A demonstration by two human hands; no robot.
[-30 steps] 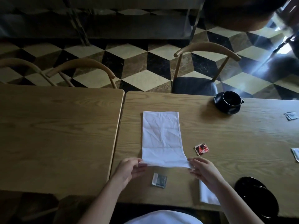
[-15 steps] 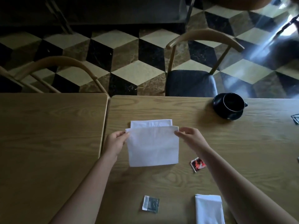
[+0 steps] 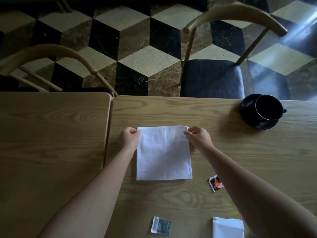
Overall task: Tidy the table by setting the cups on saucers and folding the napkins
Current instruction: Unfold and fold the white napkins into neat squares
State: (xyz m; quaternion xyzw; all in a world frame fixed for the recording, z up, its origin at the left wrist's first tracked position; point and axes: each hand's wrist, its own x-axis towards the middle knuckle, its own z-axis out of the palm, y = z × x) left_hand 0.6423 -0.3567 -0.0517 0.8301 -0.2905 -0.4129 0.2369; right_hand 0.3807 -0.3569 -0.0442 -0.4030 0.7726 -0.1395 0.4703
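Now the white napkin (image 3: 163, 153) lies folded flat on the wooden table (image 3: 240, 160). Left hand (image 3: 129, 139) pinches its far-left corner; right hand (image 3: 199, 137) pinches its far-right corner. Beyond the napkin to the right, a black cup (image 3: 268, 107) sits on what seems a dark saucer (image 3: 247, 115). Nearer, right of the napkin, lies a second folded napkin (image 3: 228, 227).

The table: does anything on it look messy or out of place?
Two small opened packets lie loose: a red one right of the folded napkin and a grey one near the front edge. The black cup sits off-centre on its saucer.
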